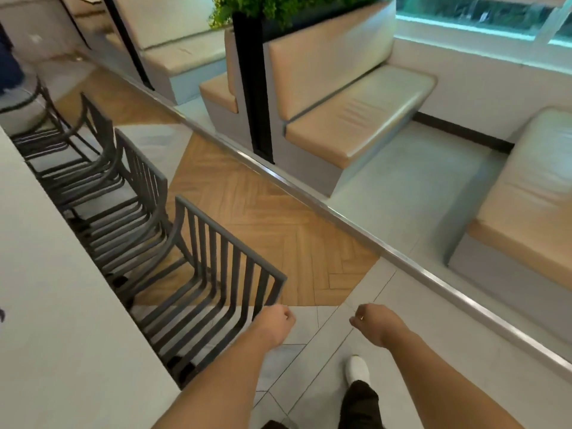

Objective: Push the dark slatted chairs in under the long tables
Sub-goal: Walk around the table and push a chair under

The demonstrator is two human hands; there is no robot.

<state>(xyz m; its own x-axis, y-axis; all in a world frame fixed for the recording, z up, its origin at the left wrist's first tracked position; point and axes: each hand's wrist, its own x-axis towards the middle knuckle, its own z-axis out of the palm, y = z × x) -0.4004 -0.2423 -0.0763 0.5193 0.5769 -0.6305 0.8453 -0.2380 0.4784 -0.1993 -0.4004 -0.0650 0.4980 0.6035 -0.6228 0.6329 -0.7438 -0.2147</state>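
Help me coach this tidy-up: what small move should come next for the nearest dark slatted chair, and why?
Probably reach the left hand forward onto the top rail of the nearest dark slatted chair and push it toward the long pale table. Most of its seat shows outside the table edge, and both hands, the right hand included, are loosely curled and hold nothing.

Both hands, left hand [276,320] and right hand [371,322], are hanging loosely curled beside the nearest dark slatted chair [198,274] at the long table [46,305]
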